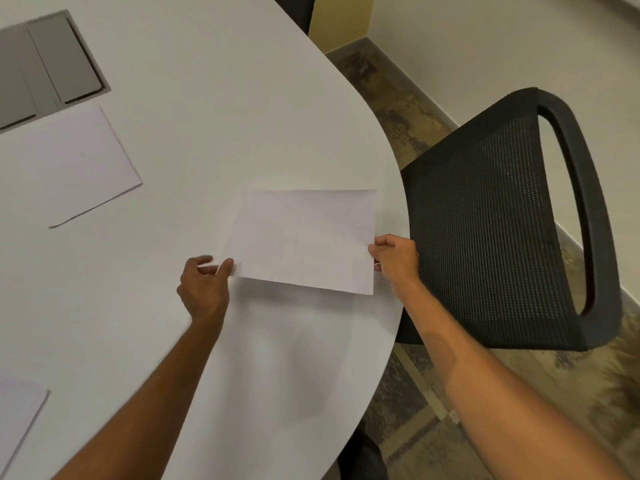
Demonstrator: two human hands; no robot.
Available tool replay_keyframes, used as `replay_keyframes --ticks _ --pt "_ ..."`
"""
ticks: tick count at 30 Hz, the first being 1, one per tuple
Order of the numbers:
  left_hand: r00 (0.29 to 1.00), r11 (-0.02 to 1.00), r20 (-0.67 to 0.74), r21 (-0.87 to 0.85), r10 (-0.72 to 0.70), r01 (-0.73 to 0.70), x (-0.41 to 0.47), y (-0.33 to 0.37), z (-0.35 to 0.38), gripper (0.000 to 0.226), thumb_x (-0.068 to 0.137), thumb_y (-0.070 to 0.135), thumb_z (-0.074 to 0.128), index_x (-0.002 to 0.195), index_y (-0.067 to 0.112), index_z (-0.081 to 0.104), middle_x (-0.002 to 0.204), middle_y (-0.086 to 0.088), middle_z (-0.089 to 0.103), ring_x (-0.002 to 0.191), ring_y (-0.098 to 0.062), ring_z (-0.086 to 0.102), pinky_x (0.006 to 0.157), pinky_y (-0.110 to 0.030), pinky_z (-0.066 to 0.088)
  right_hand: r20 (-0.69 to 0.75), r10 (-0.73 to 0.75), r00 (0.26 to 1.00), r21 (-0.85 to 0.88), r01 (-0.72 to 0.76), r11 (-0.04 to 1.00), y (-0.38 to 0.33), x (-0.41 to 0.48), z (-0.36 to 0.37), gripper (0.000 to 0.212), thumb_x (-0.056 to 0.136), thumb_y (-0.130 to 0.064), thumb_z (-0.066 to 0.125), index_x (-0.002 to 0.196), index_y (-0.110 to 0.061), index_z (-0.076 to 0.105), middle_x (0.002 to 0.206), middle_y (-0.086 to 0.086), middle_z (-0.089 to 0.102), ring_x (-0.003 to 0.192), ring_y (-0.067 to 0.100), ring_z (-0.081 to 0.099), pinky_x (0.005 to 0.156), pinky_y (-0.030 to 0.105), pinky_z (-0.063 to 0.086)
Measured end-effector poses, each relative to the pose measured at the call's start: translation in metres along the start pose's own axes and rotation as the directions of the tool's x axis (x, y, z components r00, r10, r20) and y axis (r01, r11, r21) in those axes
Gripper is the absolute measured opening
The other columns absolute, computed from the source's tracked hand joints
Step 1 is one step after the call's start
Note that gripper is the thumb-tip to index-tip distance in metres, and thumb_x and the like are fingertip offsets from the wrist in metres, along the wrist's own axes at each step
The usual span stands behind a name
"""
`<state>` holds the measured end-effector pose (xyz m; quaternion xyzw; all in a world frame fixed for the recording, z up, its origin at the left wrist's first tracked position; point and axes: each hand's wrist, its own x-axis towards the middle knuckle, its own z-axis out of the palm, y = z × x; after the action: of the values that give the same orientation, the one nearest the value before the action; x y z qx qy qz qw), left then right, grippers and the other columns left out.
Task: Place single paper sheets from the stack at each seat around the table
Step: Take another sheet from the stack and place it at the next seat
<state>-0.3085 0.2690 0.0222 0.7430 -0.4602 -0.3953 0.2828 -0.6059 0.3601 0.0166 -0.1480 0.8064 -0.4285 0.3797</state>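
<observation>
We see a meeting room with pale walls and a mottled brown floor, and most of the frame is filled by a large white table with a smooth matt top and a rounded edge [346, 98]. At the right of the frame a black office chair with a mesh back and a curved plastic frame [485, 237] stands just beside this edge.

In the centre of the frame lies the single white rectangular paper sheet [304, 240], thin and flat, with its long axis running from left to right in the picture. It lies on the table or just above it; we cannot tell which. Its right short edge comes near to the table edge, in front of the chair. Our left hand [204, 289] pinches the lower left corner of the sheet between thumb and fingers, and our right hand [394, 254] pinches the right short edge. The two hands are well apart, one at each end of the sheet, so neither is nearer than the other.

In the upper left of the frame the white stack of paper [69, 161] lies flat, just below a grey rectangular metal panel set into the table [48, 64]. At the lower left corner another white sheet of paper [17, 417] is partly visible.

We judge that the sheet is almost placed at this seat, and both hands only need to let go.
</observation>
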Motion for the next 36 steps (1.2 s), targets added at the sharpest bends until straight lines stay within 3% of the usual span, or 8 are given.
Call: replay_keyframes --ticks 2,6,14,16,18,22,26,36 --pt "0.988 0.972 -0.001 0.176 0.155 -0.153 0.004 -0.003 0.014 0.055 0.082 0.03 0.081 0.126 0.007 0.059 0.119 -0.015 0.065 0.112 -0.031 0.06 0.096 -0.036 0.045 -0.003 0.036 0.999 -0.028 -0.036 0.999 0.007 0.013 0.003 0.008 0.089 -0.003 0.07 0.094 -0.009 0.073 0.086 0.005 0.071 0.078 0.02 0.068 0.06 0.028 0.056" --pt "0.905 0.81 0.277 0.415 0.321 -0.415 0.009 -0.004 0.043 0.067 0.081 0.039 0.08 0.137 0.013 0.055 0.142 -0.013 0.051 0.134 -0.033 0.042 0.11 -0.046 0.036 -0.024 0.087 0.996 -0.088 -0.089 0.992 0.018 0.034 0.01 0.01 0.089 -0.006 0.071 0.088 -0.015 0.072 0.09 0.008 0.073 0.085 0.028 0.072 0.072 0.037 0.062" --pt "0.842 0.59 0.48 0.615 0.248 -0.524 0.019 -0.012 0.08 0.081 0.084 0.055 0.071 0.152 0.022 0.041 0.159 -0.013 0.032 0.147 -0.032 0.026 0.117 -0.048 0.025 -0.025 0.017 1.0 -0.254 -0.023 0.967 0.03 0.045 0.019 0.007 0.09 -0.009 0.069 0.084 -0.008 0.072 0.085 0.011 0.073 0.076 0.025 0.071 0.073 0.044 0.063" --pt "0.842 0.583 0.486 0.624 0.233 -0.521 0.02 -0.015 0.08 0.08 0.084 0.054 0.071 0.151 0.023 0.04 0.159 -0.013 0.031 0.147 -0.033 0.026 0.117 -0.048 0.026 -0.029 -0.055 0.998 -0.408 0.039 0.912 0.026 0.039 0.017 0.011 0.092 -0.013 0.065 0.089 -0.004 0.07 0.09 0.012 0.073 0.071 0.02 0.064 0.069 0.038 0.061" --pt "0.846 0.599 0.485 0.617 0.222 -0.511 0.019 -0.017 0.08 0.08 0.085 0.052 0.071 0.152 0.022 0.039 0.16 -0.013 0.03 0.148 -0.033 0.025 0.118 -0.049 0.026 0.025 -0.217 0.976 -0.636 0.183 0.749 0.025 0.034 0.014 0.017 0.095 -0.017 0.061 0.108 -0.007 0.066 0.104 0.007 0.069 0.085 0.019 0.06 0.071 0.034 0.052" --pt "0.853 0.638 0.481 0.596 0.202 -0.487 0.017 -0.016 0.081 0.08 0.085 0.049 0.073 0.153 0.021 0.039 0.161 -0.013 0.027 0.149 -0.033 0.023 0.118 -0.049 0.027 0.345 -0.362 0.866 -0.689 0.496 0.529 0.034 0.032 0.007 0.06 0.093 -0.013 0.061 0.149 -0.012 0.04 0.154 0.011 0.038 0.141 0.027 0.036 0.113 0.039 0.033" --pt "0.859 0.644 0.476 0.6 0.189 -0.474 0.017 -0.014 0.082 0.081 0.085 0.048 0.074 0.152 0.021 0.039 0.161 -0.012 0.027 0.149 -0.033 0.022 0.118 -0.05 0.027 0.524 -0.261 0.811 -0.676 0.582 0.451 0.04 0.035 0.002 0.073 0.093 -0.016 0.062 0.156 -0.02 0.026 0.168 0.005 0.005 0.154 0.022 0.002 0.125 0.041 0.008" --pt "0.851 0.626 0.487 0.605 0.197 -0.491 0.016 -0.013 0.086 0.081 0.084 0.049 0.073 0.152 0.021 0.039 0.161 -0.012 0.027 0.148 -0.033 0.024 0.117 -0.049 0.028 0.539 -0.24 0.808 -0.697 0.587 0.412 0.039 0.036 -0.007 0.074 0.093 -0.024 0.064 0.157 -0.019 0.025 0.167 0.005 0.008 0.155 0.021 0.002 0.125 0.042 0.009"
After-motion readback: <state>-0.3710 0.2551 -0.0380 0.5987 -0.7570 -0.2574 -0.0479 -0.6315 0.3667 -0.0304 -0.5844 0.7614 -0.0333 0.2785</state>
